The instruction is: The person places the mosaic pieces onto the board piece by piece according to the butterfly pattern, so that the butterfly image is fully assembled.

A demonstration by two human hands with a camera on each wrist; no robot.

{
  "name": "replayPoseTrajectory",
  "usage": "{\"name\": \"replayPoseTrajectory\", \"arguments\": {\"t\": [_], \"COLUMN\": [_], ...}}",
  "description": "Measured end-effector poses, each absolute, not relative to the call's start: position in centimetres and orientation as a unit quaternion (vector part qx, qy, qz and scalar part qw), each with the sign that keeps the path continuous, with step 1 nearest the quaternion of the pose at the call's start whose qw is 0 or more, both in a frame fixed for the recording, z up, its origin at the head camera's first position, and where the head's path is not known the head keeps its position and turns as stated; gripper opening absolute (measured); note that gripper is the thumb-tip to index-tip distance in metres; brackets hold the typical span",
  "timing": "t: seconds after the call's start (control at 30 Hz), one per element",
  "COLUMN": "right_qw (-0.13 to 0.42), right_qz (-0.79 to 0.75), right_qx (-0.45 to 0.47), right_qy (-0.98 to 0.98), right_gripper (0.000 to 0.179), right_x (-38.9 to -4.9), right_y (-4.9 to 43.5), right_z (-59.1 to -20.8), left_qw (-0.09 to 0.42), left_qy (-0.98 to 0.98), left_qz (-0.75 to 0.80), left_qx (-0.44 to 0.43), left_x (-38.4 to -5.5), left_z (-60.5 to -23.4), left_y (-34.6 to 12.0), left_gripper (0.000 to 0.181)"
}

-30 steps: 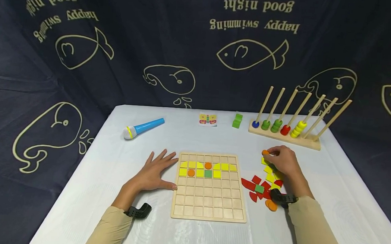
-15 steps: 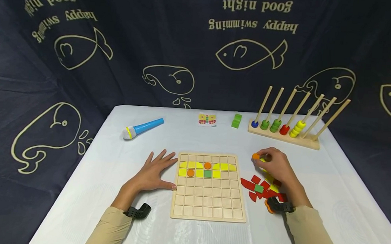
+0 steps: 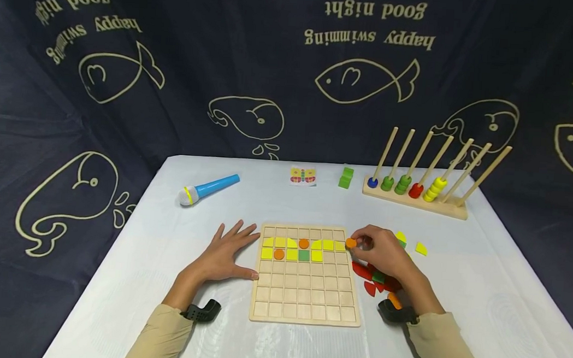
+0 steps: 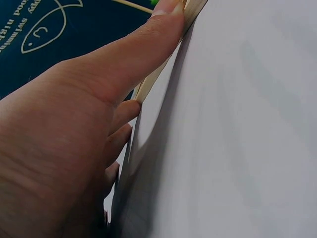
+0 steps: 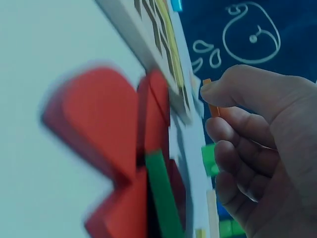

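My right hand pinches an orange disc between thumb and fingers, at the right edge of the wooden grid board. In the right wrist view the disc shows edge-on in the fingertips. My left hand lies spread on the table left of the board, its thumb against the board's side. Yellow pieces, two orange discs and a green square fill part of the board's second and third rows. The lower rows hold no pieces.
Loose red pieces, yellow pieces and an orange disc lie right of the board, partly under my right arm. Behind are a toy microphone, a butterfly picture card, green blocks and a bead-peg stand.
My right hand has carried the orange disc leftward from the loose pieces to the board's right edge. Yellow pieces beneath it have come into view. The left hand has stayed put.
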State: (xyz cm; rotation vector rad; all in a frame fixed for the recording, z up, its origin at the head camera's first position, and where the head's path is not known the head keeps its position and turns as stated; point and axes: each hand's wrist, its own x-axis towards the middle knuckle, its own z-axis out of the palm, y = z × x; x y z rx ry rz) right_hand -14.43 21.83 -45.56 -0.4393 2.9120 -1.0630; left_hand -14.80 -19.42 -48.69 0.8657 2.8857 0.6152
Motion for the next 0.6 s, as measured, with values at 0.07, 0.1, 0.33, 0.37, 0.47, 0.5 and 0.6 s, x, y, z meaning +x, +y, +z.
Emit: {"name": "replayPoseTrajectory", "arguments": {"t": [0.07, 0.1, 0.33, 0.37, 0.47, 0.5, 0.6], "right_qw": [0.009, 0.01, 0.03, 0.033, 0.04, 0.04, 0.039], "right_qz": [-0.339, -0.339, -0.33, -0.329, -0.331, -0.329, -0.328], "right_qx": [-0.159, -0.169, -0.198, -0.2, -0.216, -0.221, -0.237], "right_qy": [0.927, 0.926, 0.923, 0.923, 0.918, 0.917, 0.914], "right_gripper": [0.024, 0.023, 0.023, 0.023, 0.022, 0.021, 0.02], "right_x": [-14.2, -14.1, -13.8, -13.8, -13.7, -13.7, -13.6], "right_y": [21.3, 21.0, 19.2, 19.0, 18.5, 18.4, 18.0], "right_z": [-45.5, -45.5, -45.6, -45.6, -45.8, -45.8, -45.9], "left_qw": [0.031, 0.03, 0.033, 0.034, 0.035, 0.035, 0.034], "left_qy": [0.938, 0.938, 0.939, 0.938, 0.938, 0.938, 0.938], "left_qz": [0.201, 0.201, 0.2, 0.201, 0.201, 0.2, 0.2], "left_qx": [0.282, 0.281, 0.279, 0.279, 0.281, 0.281, 0.282], "left_x": [-14.8, -14.8, -14.8, -14.8, -14.7, -14.7, -14.7], "left_z": [-48.8, -48.8, -48.8, -48.8, -48.7, -48.7, -48.7], "left_y": [-19.5, -19.5, -19.5, -19.5, -19.5, -19.5, -19.5], "left_gripper": [0.104, 0.104, 0.103, 0.103, 0.103, 0.103, 0.103]}}
